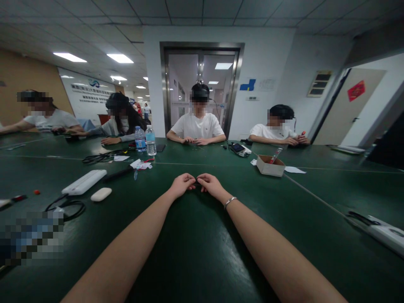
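Note:
Over the dark green table point(202, 235), my left hand point(183, 184) and my right hand point(209, 185) meet almost fingertip to fingertip in front of me. Fingers and thumb are pinched together on both. Between the fingertips there is a small dark thing, mostly hidden, too small to name. A silver bracelet point(230, 202) circles my right wrist. Both forearms reach forward from the bottom edge of the view.
On the left lie a white power strip point(84, 182), a white rounded case point(101, 194) and black cables. Two water bottles point(150, 141) stand farther back. A cardboard box point(270, 166) is at the right. Several people sit around the table's far side.

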Action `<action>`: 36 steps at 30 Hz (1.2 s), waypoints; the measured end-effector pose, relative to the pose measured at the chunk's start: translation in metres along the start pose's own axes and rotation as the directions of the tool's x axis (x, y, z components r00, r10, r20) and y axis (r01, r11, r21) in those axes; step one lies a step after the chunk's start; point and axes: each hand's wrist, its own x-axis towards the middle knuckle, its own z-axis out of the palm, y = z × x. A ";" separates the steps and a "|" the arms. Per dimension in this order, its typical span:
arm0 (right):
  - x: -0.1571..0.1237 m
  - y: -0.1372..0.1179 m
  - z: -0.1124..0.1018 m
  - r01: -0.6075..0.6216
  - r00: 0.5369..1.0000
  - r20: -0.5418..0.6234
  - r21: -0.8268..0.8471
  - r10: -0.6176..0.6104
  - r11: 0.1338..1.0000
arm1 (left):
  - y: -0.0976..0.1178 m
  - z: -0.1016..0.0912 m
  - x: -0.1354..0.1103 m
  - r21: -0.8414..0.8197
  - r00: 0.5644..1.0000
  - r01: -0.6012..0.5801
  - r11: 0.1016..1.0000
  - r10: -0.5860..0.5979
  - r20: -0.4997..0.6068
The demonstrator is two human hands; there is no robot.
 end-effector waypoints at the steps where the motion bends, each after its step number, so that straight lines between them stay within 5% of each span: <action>1: 0.000 0.000 0.000 0.009 1.000 0.005 -0.009 -0.008 1.000 | -0.001 0.000 0.001 0.002 1.000 0.005 1.000 -0.005 -0.003; 8: -0.002 0.001 0.001 0.076 0.995 0.069 -0.086 -0.070 0.993 | -0.003 -0.001 0.005 0.010 0.998 0.053 0.999 -0.052 -0.026; 15: -0.008 -0.007 0.006 0.270 0.962 0.067 -0.384 -0.265 0.883 | 0.003 -0.002 0.003 0.007 0.997 0.059 0.998 -0.058 -0.040; 27: -0.013 -0.015 0.006 0.308 0.951 0.135 -0.517 -0.280 0.799 | 0.006 -0.011 0.001 0.087 0.999 0.039 0.995 -0.039 0.000; 36: -0.020 -0.028 0.008 0.421 0.904 0.267 -0.690 -0.334 0.589 | 0.009 -0.012 0.000 0.151 0.998 0.062 0.987 -0.060 -0.020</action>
